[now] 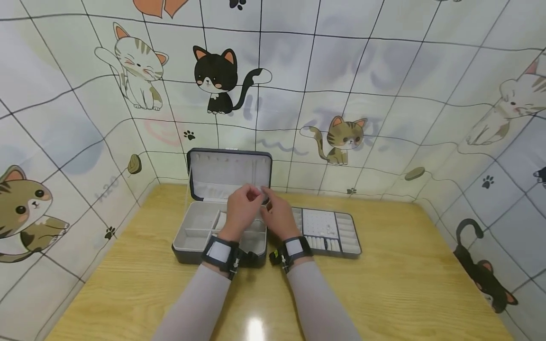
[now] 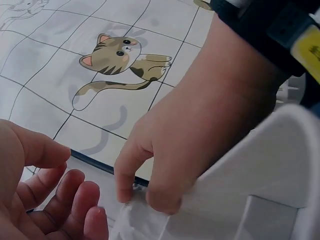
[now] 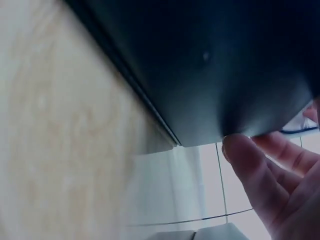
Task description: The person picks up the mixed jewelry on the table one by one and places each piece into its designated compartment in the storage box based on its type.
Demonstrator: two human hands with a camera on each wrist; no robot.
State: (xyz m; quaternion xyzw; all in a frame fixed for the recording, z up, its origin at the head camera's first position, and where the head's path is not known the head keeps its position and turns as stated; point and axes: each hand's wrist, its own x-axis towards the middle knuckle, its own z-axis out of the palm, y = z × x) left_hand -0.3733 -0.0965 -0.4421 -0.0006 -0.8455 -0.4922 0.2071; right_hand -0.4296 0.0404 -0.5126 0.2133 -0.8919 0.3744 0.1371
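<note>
A dark jewelry box [image 1: 200,258] with a pale, divided inside stands with its lid [image 1: 217,173] raised. My left hand [image 1: 243,210] and right hand [image 1: 279,215] meet before the lid's right side. In the left wrist view, my left hand [image 2: 45,190] has its thumb against the forefinger; anything thin between them is too small to tell. There my right hand [image 2: 170,150] points thumb and forefinger down at the lid's gathered white pocket [image 2: 140,220], beside a tiny silvery bit. Whether they pinch it is unclear. The right wrist view shows fingers [image 3: 250,165] by the box's dark side.
Right of the box lies a jewelry tray [image 1: 350,237] with a perforated earring panel, ring rolls and several tiny pieces. Both stand on a wooden table [image 1: 396,284]. A cat-print cloth wall [image 1: 290,94] rises behind and at both sides.
</note>
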